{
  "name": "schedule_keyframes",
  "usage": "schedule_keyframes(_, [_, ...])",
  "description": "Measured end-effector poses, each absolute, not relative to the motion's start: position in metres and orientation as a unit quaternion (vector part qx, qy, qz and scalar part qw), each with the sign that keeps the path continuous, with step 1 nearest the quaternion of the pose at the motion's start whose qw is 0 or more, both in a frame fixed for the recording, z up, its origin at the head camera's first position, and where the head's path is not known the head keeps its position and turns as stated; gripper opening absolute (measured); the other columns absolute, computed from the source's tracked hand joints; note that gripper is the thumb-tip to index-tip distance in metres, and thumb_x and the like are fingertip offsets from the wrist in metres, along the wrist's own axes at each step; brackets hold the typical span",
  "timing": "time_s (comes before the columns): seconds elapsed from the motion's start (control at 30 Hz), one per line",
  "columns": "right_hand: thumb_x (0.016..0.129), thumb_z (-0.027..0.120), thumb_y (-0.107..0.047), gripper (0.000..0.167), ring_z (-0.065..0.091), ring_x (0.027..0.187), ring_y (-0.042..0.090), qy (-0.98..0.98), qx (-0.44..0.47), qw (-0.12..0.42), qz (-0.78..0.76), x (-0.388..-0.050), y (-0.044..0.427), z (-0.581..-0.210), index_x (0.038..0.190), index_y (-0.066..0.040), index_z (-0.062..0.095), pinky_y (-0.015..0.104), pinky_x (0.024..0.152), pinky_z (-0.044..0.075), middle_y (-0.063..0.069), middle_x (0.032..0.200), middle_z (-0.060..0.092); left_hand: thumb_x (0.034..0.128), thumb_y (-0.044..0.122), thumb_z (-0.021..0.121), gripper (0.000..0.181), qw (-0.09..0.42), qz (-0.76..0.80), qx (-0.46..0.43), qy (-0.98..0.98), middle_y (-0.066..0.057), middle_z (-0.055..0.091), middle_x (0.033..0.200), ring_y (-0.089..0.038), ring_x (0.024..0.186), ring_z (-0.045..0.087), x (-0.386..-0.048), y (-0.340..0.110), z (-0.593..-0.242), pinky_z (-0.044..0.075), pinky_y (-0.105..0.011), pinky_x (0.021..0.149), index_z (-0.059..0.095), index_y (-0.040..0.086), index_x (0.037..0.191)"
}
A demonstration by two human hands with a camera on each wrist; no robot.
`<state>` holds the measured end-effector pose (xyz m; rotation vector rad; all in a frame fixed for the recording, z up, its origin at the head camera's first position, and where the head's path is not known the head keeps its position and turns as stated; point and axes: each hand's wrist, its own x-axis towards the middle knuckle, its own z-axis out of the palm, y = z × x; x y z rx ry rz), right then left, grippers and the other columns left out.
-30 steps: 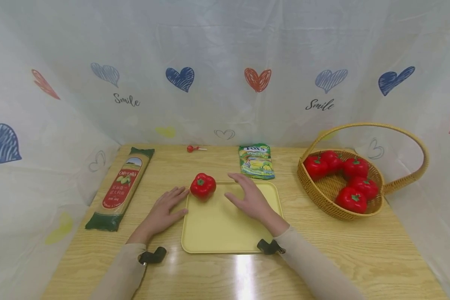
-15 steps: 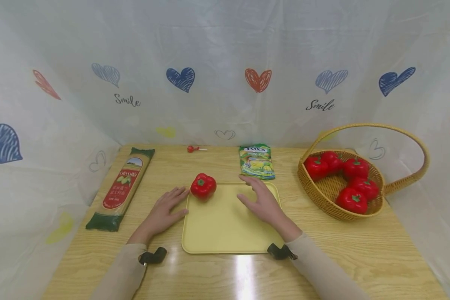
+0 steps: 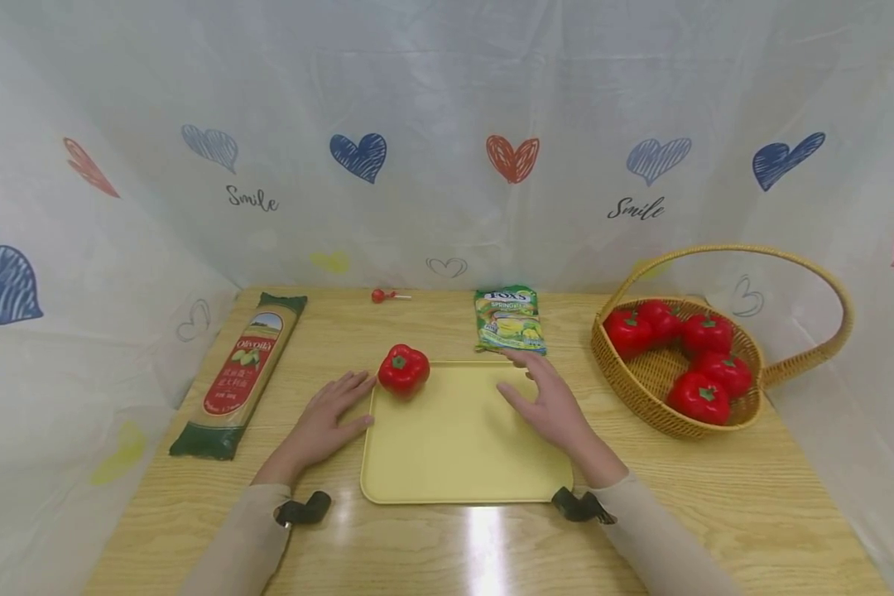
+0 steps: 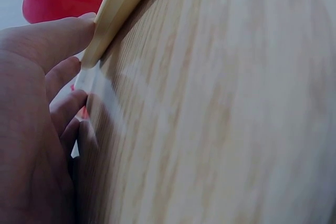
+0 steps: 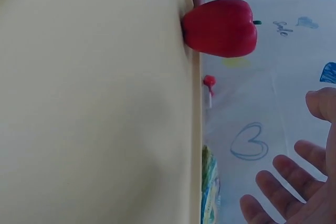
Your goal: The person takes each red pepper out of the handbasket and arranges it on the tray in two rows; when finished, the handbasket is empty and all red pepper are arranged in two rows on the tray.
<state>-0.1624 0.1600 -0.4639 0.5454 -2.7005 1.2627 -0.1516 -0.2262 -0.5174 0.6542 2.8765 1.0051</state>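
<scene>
A red bell pepper stands upright at the far left corner of the yellow tray. My left hand lies at the tray's left edge with its fingers extended. In the left wrist view its thumb touches the tray rim. Above the right part of the tray hovers my right hand, fingers spread and nothing in its grasp. The right wrist view shows that hand's fingers apart from the pepper. Its fingertips partly overlap the bottom of a green candy bag in the head view.
To the right, a wicker basket with a tall handle holds several red peppers. A pasta packet lies at the left. Behind the tray is a red lollipop. A heart-printed curtain surrounds the wooden table.
My right hand has moved rightward over the tray, away from the pepper. The left hand, pepper and tray have stayed in place.
</scene>
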Motion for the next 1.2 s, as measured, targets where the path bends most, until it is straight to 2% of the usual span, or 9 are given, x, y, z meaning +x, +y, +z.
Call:
schedule_keyframes(0.33, [0.098, 0.07, -0.028, 0.053, 0.054, 0.126, 0.032, -0.897, 0.176, 0.074, 0.399, -0.16, 0.173, -0.463, 0.145, -0.01, 0.054, 0.056, 0.102, 0.049, 0.01, 0.142, 0.056, 0.0999, 0.038, 0.064, 0.065, 0.01, 0.325, 0.208, 0.922, -0.014, 0.036, 0.162, -0.039, 0.152, 0.023, -0.151, -0.226, -0.517, 0.012, -0.059, 0.123, 0.043, 0.014, 0.156])
schedule_keyframes(0.77, [0.099, 0.069, -0.025, 0.054, 0.054, 0.126, 0.035, -0.901, 0.172, 0.075, 0.392, -0.155, 0.191, -0.459, 0.147, -0.008, 0.052, 0.058, 0.101, 0.049, 0.015, 0.14, 0.056, 0.0996, 0.04, 0.064, 0.066, 0.029, 0.324, 0.2, 0.924, -0.01, 0.034, 0.164, -0.034, 0.154, 0.021, -0.153, -0.227, -0.516, 0.01, -0.054, 0.125, 0.042, 0.017, 0.157])
schedule_keyframes(0.97, [0.099, 0.069, -0.025, 0.053, 0.053, 0.126, 0.034, -0.903, 0.166, 0.077, 0.39, -0.152, 0.202, -0.458, 0.146, -0.007, 0.052, 0.057, 0.102, 0.048, 0.015, 0.14, 0.056, 0.0998, 0.04, 0.064, 0.066, 0.027, 0.323, 0.199, 0.925, -0.01, 0.034, 0.164, -0.034, 0.154, 0.021, -0.152, -0.226, -0.516, 0.01, -0.055, 0.125, 0.042, 0.016, 0.157])
schedule_keyframes(1.2, [0.098, 0.069, -0.018, 0.05, 0.053, 0.124, 0.035, -0.894, 0.167, 0.093, 0.404, -0.149, 0.215, -0.456, 0.144, -0.005, 0.053, 0.06, 0.101, 0.046, 0.016, 0.137, 0.057, 0.0999, 0.038, 0.064, 0.065, 0.016, 0.326, 0.204, 0.923, -0.013, 0.036, 0.162, -0.037, 0.153, 0.022, -0.151, -0.226, -0.516, 0.01, -0.057, 0.124, 0.042, 0.014, 0.156])
